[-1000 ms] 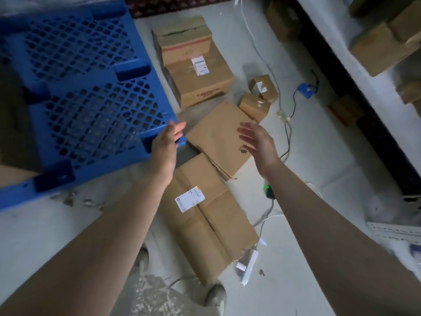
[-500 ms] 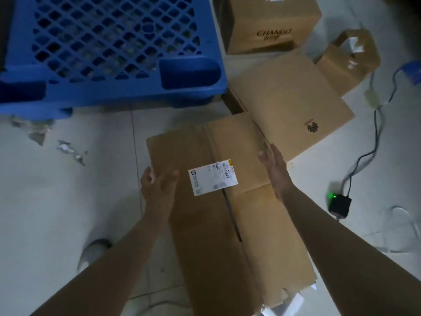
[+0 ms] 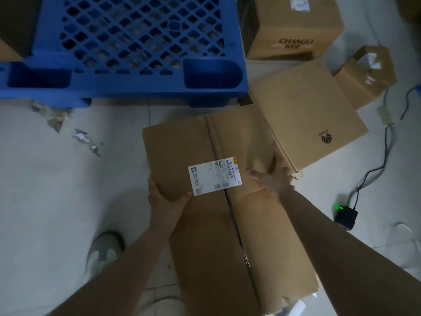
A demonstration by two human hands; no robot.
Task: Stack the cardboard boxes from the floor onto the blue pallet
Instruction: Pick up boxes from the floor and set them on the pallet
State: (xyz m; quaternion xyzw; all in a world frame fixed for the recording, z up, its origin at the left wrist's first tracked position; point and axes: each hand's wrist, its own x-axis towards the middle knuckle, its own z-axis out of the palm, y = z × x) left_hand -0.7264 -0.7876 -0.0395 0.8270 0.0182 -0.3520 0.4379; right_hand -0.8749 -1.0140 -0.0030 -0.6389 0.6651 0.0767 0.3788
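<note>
Left hand (image 3: 165,196) and right hand (image 3: 274,176) both grip the long labelled box (image 3: 218,224); blue pallet (image 3: 127,71) just beyond them.

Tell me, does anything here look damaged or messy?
Yes. The long box both hands grip has a ragged, torn near end. Torn scraps litter the floor beside the blue pallet.

Both arms reach forward, left hand (image 3: 167,198) and right hand (image 3: 274,179) seemingly gripping opposite sides.

Four cardboard boxes (image 3: 205,224), perhaps a fifth at left; one blue pallet (image 3: 136,71); two hands (image 3: 164,197)
</note>
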